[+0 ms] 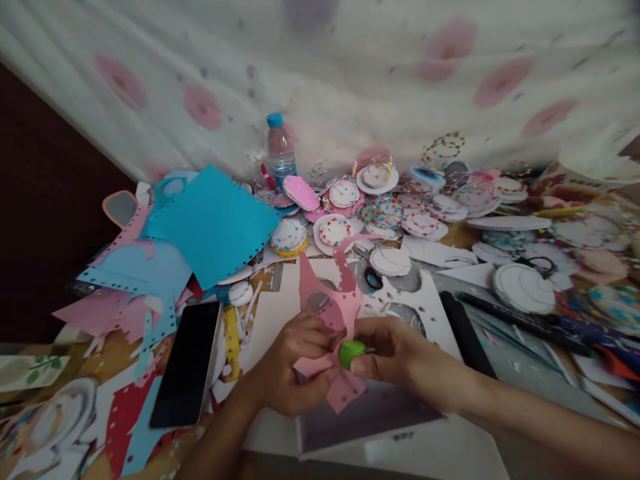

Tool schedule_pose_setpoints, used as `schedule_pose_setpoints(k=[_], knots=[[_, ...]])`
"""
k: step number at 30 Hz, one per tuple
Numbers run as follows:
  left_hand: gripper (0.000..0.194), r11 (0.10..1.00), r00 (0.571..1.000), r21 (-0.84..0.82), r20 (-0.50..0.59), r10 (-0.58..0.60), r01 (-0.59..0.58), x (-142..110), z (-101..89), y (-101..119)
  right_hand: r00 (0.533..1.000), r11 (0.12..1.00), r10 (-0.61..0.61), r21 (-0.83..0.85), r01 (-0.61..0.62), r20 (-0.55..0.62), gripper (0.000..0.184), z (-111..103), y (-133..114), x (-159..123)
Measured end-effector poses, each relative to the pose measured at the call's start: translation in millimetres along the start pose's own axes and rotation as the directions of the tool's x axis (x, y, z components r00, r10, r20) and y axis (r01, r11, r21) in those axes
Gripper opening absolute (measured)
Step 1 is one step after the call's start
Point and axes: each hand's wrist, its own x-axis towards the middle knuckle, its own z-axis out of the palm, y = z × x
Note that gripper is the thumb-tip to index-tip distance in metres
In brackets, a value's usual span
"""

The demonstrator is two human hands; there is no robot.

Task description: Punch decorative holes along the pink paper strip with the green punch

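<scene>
My left hand [293, 363] is closed, pinching a pink paper sheet [333, 313] with holes and cut-outs in it, held just above the table. My right hand [390, 353] is closed on a small green tool [351, 352], which looks like a hole punch, pressed against the lower part of the pink sheet. Both hands meet low in the middle of the view. White paper sheets [280, 307] lie under them.
A black phone [187, 363] lies left of my hands. Blue paper [213, 223] and pink scraps pile at the left. Several decorated paper discs [335, 230], a water bottle [280, 150], scissors [373, 277] and pens [520, 320] crowd the far and right sides.
</scene>
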Motion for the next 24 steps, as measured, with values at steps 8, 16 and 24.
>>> schedule_pose_setpoints(k=[8,16,24], knots=[[0.015,0.996,0.993,0.001,-0.075,-0.088,0.088,2,0.6,4,0.996,0.995,-0.078,-0.064,0.080,0.032,0.038,1,-2,-5],[0.012,0.998,0.998,-0.014,-0.041,-0.054,0.053,2,-0.9,2,0.995,0.993,-0.097,-0.067,0.099,0.037,0.033,5,2,-3],[0.029,0.979,0.981,-0.128,-0.085,-0.173,0.161,1,-4.4,2,0.999,0.992,-0.050,-0.116,0.052,0.020,0.032,-12,-3,-10]])
